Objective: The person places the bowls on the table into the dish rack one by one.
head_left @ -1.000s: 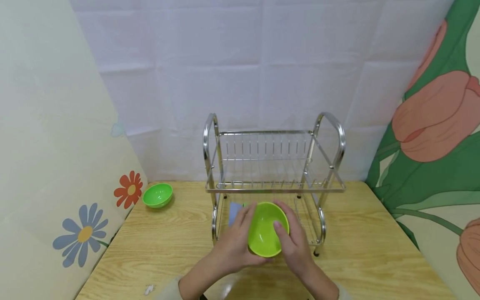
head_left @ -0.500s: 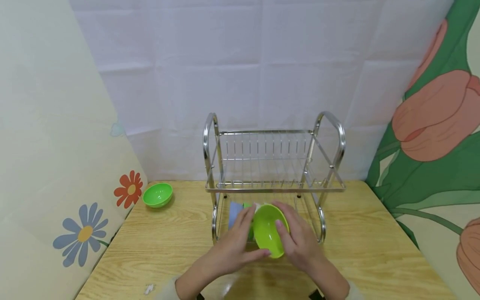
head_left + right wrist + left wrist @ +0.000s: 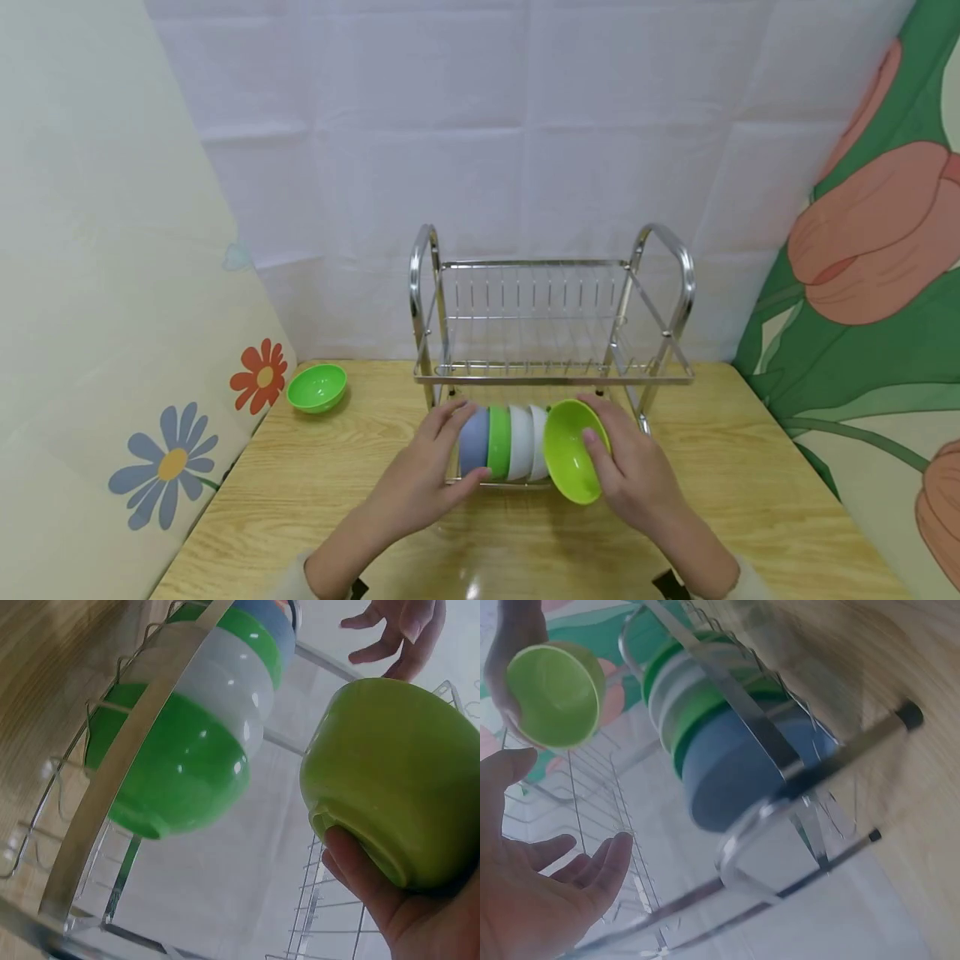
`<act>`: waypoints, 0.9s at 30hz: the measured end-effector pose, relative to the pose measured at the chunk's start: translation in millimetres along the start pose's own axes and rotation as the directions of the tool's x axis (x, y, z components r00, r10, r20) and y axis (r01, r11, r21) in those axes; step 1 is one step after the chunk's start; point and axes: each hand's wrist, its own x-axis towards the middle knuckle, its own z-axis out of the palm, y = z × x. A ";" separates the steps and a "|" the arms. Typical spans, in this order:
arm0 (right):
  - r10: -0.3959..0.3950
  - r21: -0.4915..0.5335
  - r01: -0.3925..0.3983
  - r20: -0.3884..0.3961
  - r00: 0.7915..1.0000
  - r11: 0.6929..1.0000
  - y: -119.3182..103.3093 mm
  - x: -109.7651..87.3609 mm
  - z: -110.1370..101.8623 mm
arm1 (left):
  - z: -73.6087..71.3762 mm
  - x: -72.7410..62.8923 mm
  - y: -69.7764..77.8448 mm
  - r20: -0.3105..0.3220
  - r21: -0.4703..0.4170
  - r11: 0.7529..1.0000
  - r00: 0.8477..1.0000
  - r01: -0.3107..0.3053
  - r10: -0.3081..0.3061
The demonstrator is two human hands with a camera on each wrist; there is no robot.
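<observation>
My right hand (image 3: 641, 475) grips a yellow-green bowl (image 3: 567, 460) at its right side, thumb inside the rim. The bowl is tilted in front of the dish rack (image 3: 555, 381). On the rack's lower tier several bowls stand on edge in a row: a blue bowl (image 3: 472, 446), a green bowl (image 3: 498, 443), white bowls (image 3: 520, 443) and another green bowl (image 3: 180, 757), mostly hidden in the head view. My left hand (image 3: 420, 475) is near the blue bowl with fingers apart; the left wrist view shows a gap between this hand (image 3: 551, 877) and the bowls.
A green bowl (image 3: 317, 389) sits at the back left of the wooden table (image 3: 360, 467). The rack's upper tier (image 3: 532, 321) has wire slots. A white cloth (image 3: 480, 167) hangs behind, and flower-patterned panels (image 3: 862, 292) stand at both sides.
My left hand has come off the yellow-green bowl and moved left. My right hand has carried that bowl rightward and turned it, so the row of bowls behind shows more.
</observation>
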 end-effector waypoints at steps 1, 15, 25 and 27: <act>0.005 -0.005 -0.005 0.002 1.000 1.000 1.8 0.2 -1.1 | -2.8 -1.0 -3.3 -0.007 0.013 1.000 1.000 -0.002 0.002; 0.079 -0.109 -0.070 0.078 0.994 0.992 24.2 2.1 -15.6 | -33.1 -13.2 -49.3 -0.095 0.135 0.991 0.995 0.019 -0.006; 0.111 -0.190 -0.086 0.127 0.986 0.978 33.6 3.7 -20.7 | -43.7 -17.8 -76.6 -0.156 0.123 0.990 0.987 0.069 -0.050; 0.118 -0.204 -0.088 0.142 0.983 0.975 33.9 4.3 -20.8 | -44.8 -18.3 -82.2 -0.170 0.127 0.989 0.984 0.072 -0.049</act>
